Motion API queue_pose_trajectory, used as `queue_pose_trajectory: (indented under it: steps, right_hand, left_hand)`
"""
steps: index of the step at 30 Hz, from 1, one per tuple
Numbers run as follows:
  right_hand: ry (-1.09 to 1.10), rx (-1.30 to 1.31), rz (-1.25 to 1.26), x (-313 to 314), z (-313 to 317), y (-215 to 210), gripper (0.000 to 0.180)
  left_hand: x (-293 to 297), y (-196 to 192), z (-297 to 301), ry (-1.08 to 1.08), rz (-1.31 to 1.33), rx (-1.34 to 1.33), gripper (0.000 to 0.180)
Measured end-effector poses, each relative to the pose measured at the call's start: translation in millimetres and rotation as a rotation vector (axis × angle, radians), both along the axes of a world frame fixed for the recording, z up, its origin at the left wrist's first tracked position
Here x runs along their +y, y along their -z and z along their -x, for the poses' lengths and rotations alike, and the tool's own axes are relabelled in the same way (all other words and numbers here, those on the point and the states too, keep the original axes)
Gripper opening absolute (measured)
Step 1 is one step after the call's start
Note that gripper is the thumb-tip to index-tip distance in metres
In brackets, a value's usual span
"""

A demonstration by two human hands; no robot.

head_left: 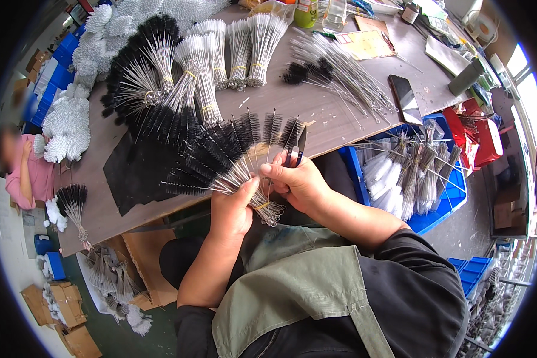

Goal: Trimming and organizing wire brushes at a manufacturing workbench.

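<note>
My left hand (232, 209) is wrapped around a fanned bundle of black-bristled wire brushes (212, 161), whose twisted wire stems end in small loops. A yellow rubber band (261, 206) circles the stems near those loops. At the bundle's right side, my right hand (298, 182) is closed, thumb and fingertips together against the stems. From that hand a pair of scissors (301, 143) sticks up, blades pointing away from me. Whether its fingertips also pinch a single stem is hard to make out.
Banded brush bundles (238, 53) stand across the table's far left, beside a white brush heap (71, 122). Loose brushes (346, 74) and a phone (404, 98) lie to the right. A blue crate (423, 224) of brushes sits below the right edge. A person in pink (33, 167) is at far left.
</note>
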State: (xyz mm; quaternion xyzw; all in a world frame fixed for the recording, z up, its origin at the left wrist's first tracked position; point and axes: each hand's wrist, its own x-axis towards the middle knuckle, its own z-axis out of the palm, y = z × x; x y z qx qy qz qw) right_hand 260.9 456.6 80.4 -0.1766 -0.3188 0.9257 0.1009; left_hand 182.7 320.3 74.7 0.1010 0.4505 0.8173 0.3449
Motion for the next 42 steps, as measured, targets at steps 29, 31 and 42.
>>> queue_pose_trajectory:
  steps: [29,31,42]
  right_hand:
    - [-0.381,-0.068,0.159,-8.9,-30.7,-33.6,0.043]
    - [-0.37,-0.039,0.182,-12.6,-30.3,-30.7,0.042]
    - [-0.3,0.036,0.229,-22.4,-26.7,-23.8,0.038]
  left_hand:
    - [12.9,3.8,-2.1,-0.068,0.102,0.065,0.023]
    - [13.1,2.8,-2.4,-0.106,0.11,0.077,0.023]
    - [11.1,0.6,-2.1,-0.079,0.144,0.097,0.021]
